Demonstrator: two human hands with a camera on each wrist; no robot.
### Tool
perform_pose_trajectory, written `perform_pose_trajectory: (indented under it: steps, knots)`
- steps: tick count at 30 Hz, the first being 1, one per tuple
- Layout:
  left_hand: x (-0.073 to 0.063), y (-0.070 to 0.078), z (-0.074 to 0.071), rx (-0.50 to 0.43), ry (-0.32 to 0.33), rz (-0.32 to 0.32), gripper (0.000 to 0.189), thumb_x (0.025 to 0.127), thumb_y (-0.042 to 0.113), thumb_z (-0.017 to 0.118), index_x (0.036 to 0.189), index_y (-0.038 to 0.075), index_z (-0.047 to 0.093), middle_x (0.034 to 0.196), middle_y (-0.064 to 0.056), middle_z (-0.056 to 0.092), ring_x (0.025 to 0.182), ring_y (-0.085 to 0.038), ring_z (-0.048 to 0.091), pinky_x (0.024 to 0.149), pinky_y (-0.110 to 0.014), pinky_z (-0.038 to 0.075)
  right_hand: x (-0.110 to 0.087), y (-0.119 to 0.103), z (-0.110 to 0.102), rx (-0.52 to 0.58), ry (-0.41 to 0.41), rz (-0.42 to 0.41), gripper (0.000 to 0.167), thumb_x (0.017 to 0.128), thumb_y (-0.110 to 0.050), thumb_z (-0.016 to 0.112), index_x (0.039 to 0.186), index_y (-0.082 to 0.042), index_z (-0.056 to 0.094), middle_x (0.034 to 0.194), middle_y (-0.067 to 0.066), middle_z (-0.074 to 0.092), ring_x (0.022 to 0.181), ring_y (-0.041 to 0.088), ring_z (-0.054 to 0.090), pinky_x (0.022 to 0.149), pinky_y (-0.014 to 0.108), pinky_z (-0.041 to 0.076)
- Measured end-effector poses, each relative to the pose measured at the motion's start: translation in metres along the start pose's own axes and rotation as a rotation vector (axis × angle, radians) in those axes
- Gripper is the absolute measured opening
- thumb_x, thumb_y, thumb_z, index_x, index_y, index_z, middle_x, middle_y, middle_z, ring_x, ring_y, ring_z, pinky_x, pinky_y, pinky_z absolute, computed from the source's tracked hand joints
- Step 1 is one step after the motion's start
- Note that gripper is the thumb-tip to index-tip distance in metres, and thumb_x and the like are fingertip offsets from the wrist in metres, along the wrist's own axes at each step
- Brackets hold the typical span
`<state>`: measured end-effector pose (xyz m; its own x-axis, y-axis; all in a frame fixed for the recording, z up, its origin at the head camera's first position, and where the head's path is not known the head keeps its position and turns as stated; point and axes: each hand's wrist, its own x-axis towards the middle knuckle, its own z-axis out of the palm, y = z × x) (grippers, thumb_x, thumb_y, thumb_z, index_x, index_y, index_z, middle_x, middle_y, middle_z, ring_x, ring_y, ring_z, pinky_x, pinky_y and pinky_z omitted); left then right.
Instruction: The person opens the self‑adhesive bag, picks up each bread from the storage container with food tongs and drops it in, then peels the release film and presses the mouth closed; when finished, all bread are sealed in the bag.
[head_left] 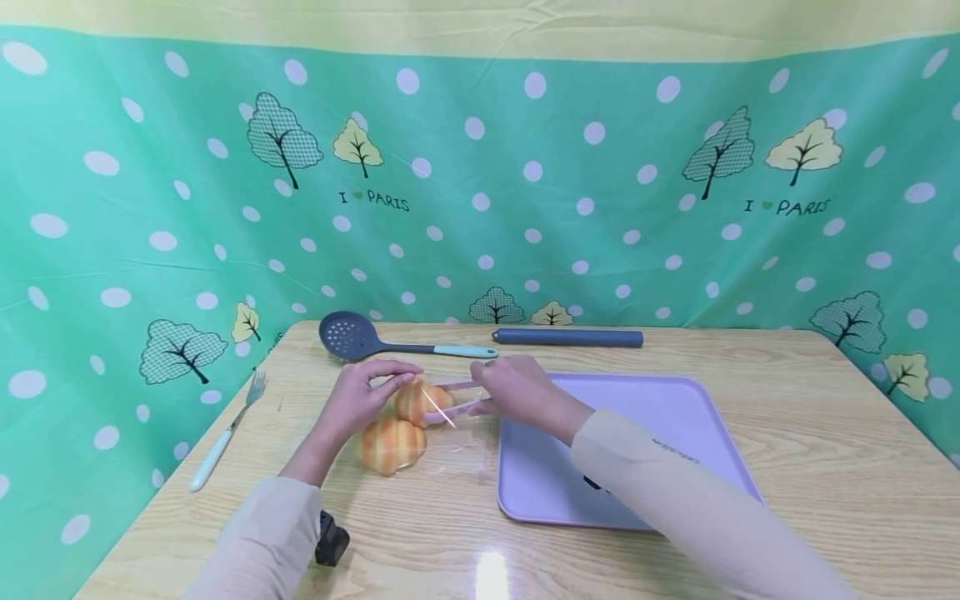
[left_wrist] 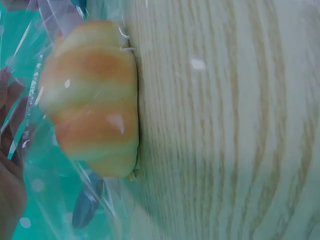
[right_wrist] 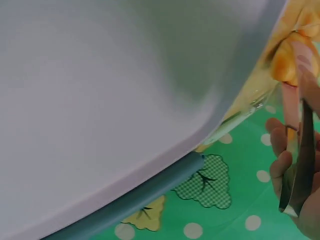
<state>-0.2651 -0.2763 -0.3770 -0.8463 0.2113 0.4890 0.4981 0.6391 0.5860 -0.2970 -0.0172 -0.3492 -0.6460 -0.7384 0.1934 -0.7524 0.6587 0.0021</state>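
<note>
Two striped croissant-shaped breads lie at the table's centre-left: a front bread (head_left: 392, 447) and a back bread (head_left: 415, 403), with clear plastic bag film around them. My left hand (head_left: 362, 395) pinches the upper edge of the clear bag (left_wrist: 50, 165), just above the back bread. From the right, my right hand (head_left: 517, 387) grips a pair of tongs (right_wrist: 299, 167) with metal handles and pink arms. The tong arms (head_left: 447, 412) reach into the bag on either side of the back bread (right_wrist: 286, 62). One bread (left_wrist: 95, 100) fills much of the left wrist view, under shiny film.
A lilac tray (head_left: 622, 512) lies under my right forearm. Behind are a slotted skimmer (head_left: 351, 335) with a mint handle and a dark blue rod (head_left: 567, 337). A fork (head_left: 225, 442) lies along the left table edge. A polka-dot curtain (head_left: 480, 167) hangs behind the table.
</note>
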Motion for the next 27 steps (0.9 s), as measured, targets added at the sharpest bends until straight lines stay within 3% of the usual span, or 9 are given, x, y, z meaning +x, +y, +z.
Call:
perform_pose_trajectory:
  steps: [6,18,27]
  knots:
    - [-0.001,0.0,0.0,-0.001,-0.01,0.007,0.013,0.092,0.006,0.075,0.103,0.008,0.081,0.1,-0.002,0.078,0.102,-0.024,0.073,0.091,-0.041,0.057,-0.004,0.002,-0.001,0.058,-0.006,0.02,0.046,0.087,-0.046,0.079,0.107,-0.006,0.067,0.085,0.006,0.073,0.063,0.017,0.063,0.057,0.031,0.053]
    - [-0.002,0.0,0.004,0.008,-0.019,-0.001,0.013,0.093,0.006,0.073,0.103,0.008,0.08,0.101,-0.004,0.078,0.099,-0.026,0.074,0.087,-0.042,0.058,0.004,-0.007,0.009,0.124,-0.068,0.062,0.057,0.083,-0.051,0.079,0.11,-0.004,0.063,0.082,0.006,0.068,0.067,0.017,0.063,0.065,0.032,0.057]
    - [-0.003,-0.001,0.002,0.008,-0.023,-0.042,0.013,0.094,0.008,0.073,0.105,0.009,0.08,0.103,-0.004,0.078,0.102,-0.027,0.073,0.089,-0.049,0.057,-0.004,0.0,0.0,0.154,-0.036,0.065,0.056,0.083,-0.049,0.081,0.113,-0.005,0.063,0.097,0.01,0.074,0.078,0.022,0.069,0.07,0.033,0.059]
